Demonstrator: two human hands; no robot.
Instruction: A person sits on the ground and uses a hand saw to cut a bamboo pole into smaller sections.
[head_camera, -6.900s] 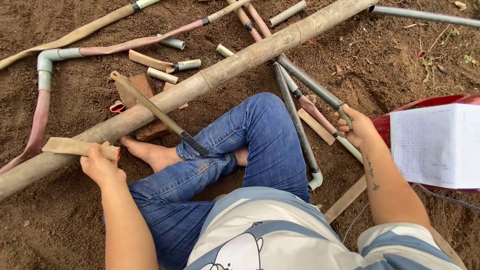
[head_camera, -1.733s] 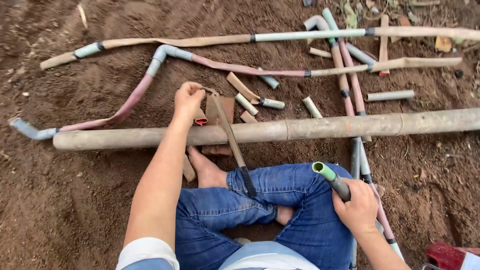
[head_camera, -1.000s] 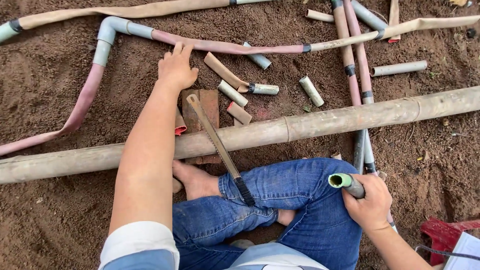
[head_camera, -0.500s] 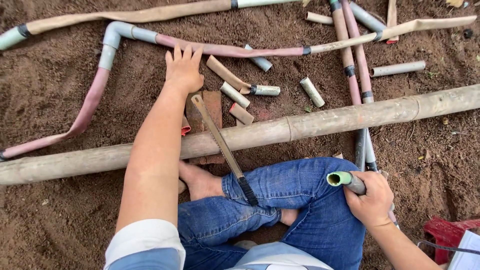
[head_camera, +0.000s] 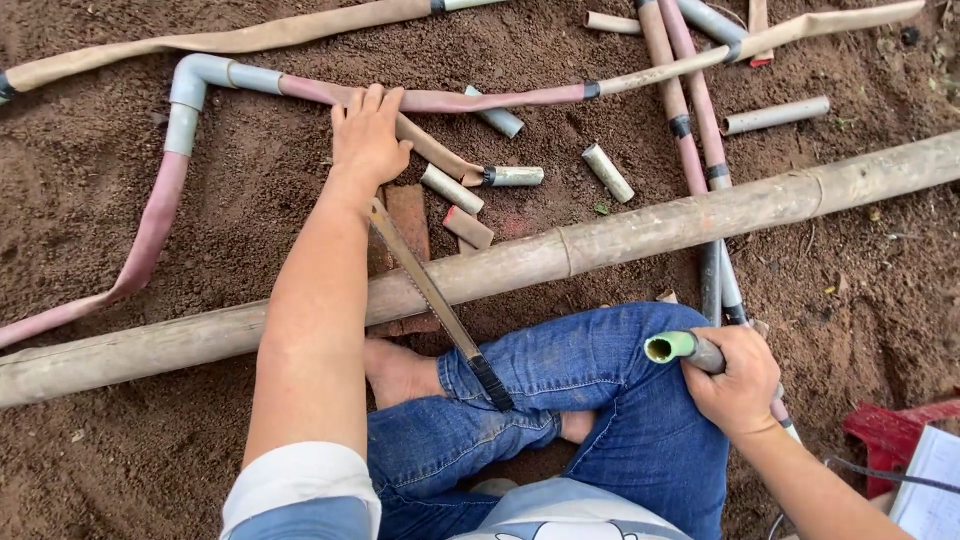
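Counting the things on the dirt

There are two hands, the left hand (head_camera: 366, 130) and the right hand (head_camera: 738, 378). One long bamboo pole (head_camera: 620, 238) runs across the middle. One saw (head_camera: 437, 300) lies at the centre. One red brick (head_camera: 408, 220) sits under it. About five short pipe pieces (head_camera: 608, 172) lie at the upper middle. One green-tipped pipe (head_camera: 672, 346) is at lower right.

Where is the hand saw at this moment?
In the head view, the hand saw lies left of centre, slanting across the long bamboo pole. Its black handle rests on the person's jeans, just right of the left forearm.
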